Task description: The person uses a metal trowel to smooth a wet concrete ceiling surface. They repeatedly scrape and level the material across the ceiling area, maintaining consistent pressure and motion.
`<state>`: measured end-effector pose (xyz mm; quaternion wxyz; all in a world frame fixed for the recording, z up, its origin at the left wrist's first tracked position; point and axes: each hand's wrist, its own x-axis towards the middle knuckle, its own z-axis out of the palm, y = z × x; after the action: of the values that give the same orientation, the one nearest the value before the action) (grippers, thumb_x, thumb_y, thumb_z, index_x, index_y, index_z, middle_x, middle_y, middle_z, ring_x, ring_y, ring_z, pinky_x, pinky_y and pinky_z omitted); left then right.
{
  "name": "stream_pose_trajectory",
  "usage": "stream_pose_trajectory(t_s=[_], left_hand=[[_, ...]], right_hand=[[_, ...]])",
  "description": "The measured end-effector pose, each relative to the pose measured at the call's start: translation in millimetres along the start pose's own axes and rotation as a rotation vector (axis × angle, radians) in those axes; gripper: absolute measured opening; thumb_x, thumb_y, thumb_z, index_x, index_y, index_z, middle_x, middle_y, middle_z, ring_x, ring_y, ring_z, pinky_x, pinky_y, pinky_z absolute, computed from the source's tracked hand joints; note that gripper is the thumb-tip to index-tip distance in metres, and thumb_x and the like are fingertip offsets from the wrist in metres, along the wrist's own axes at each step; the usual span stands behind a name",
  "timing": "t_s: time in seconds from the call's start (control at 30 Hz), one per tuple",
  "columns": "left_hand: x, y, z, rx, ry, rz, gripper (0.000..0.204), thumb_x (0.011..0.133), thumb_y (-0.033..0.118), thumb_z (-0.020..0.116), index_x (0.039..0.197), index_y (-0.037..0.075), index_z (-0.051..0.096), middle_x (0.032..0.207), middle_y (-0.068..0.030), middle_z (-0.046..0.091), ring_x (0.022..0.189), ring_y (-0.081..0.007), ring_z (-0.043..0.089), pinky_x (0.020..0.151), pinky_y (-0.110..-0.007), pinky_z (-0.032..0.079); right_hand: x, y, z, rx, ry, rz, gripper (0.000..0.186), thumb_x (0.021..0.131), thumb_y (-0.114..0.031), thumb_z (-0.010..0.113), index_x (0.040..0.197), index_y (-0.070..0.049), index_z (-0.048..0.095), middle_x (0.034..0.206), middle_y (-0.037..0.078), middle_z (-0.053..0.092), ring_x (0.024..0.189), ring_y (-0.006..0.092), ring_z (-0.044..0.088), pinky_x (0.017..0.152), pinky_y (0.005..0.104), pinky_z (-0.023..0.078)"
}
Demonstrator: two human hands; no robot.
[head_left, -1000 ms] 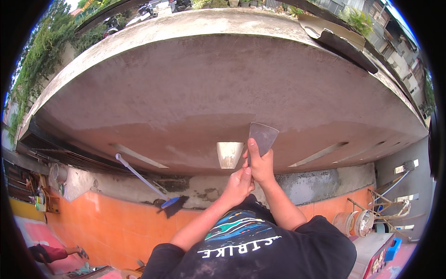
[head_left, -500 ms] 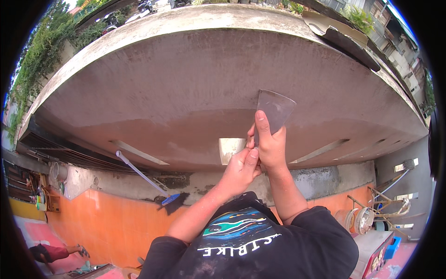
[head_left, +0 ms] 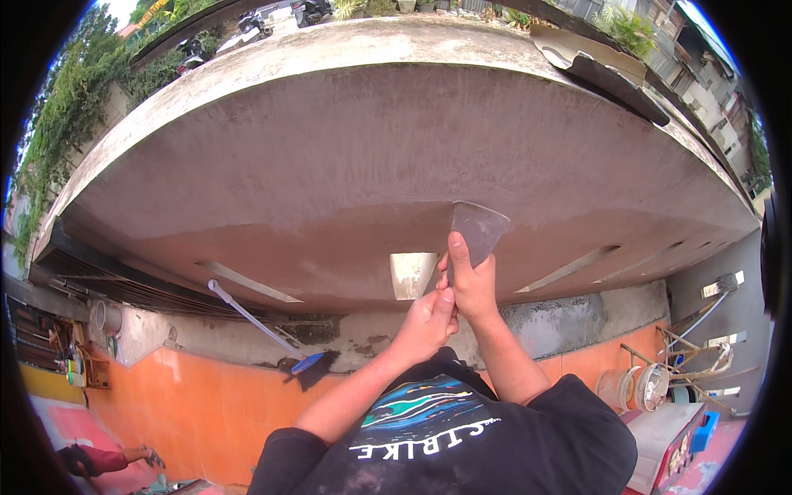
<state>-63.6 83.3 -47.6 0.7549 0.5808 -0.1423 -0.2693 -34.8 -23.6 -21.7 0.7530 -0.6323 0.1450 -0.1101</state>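
Note:
A wide scraper [head_left: 481, 224] with a flared, flat grey blade is held against or just in front of a grey-brown rendered wall [head_left: 355, 148]; contact with the wall cannot be made out. My right hand [head_left: 473, 285] is closed around it below the blade, thumb lying along the blade's face. Just below, my left hand [head_left: 427, 323] is closed too, wrapped at the lower end of the scraper, whose handle is mostly hidden by the fingers. The wall's lower part looks darker than the part above. Left of the blade is a pale rectangular opening [head_left: 412, 276].
A broom [head_left: 309, 363] with a blue head leans at the wall's foot, left of my arms. Buckets [head_left: 652, 386] and a metal frame [head_left: 701, 359] stand at the right. Orange flooring [head_left: 190, 404] lies below. Another person's leg [head_left: 124, 458] shows at lower left. Cardboard [head_left: 602, 74] overhangs the wall top.
Both hands and the scraper have moved down along the wall and slightly left. The grip looks the same.

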Motion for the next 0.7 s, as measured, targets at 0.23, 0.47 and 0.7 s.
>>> stream_pose_trajectory(t_s=[0.23, 0.47, 0.7], left_hand=[[7, 8, -4, -0.080, 0.020, 0.165, 0.044, 0.105, 0.041, 0.038, 0.086, 0.002, 0.050, 0.070, 0.0011, 0.048, 0.057, -0.0057, 0.040, 0.052, -0.024, 0.036], [-5, 0, -9, -0.045, -0.020, -0.154, 0.047, 0.105, 0.043, 0.036, 0.085, 0.002, 0.049, 0.068, 0.0016, 0.044, 0.056, -0.0061, 0.039, 0.051, -0.023, 0.034], [-12, 7, -4, -0.101, 0.004, -0.276, 0.046, 0.105, 0.042, 0.035, 0.088, 0.002, 0.050, 0.067, 0.0020, 0.046, 0.052, -0.0057, 0.037, 0.048, -0.023, 0.032]], right_hand=[[0, -4, 0, 0.059, -0.055, -0.177, 0.045, 0.096, -0.042, 0.059, 0.073, -0.004, 0.054, 0.060, 0.004, 0.054, 0.045, 0.0098, 0.052, 0.043, 0.0235, 0.043], [-3, -4, 5, 0.023, -0.012, -0.055, 0.041, 0.097, -0.041, 0.058, 0.080, -0.004, 0.057, 0.062, 0.003, 0.056, 0.047, 0.0086, 0.054, 0.044, 0.0244, 0.042], [-8, -1, 7, 0.023, 0.024, 0.026, 0.044, 0.096, -0.044, 0.058, 0.077, -0.005, 0.054, 0.060, 0.003, 0.054, 0.045, 0.0091, 0.053, 0.043, 0.0245, 0.043]])
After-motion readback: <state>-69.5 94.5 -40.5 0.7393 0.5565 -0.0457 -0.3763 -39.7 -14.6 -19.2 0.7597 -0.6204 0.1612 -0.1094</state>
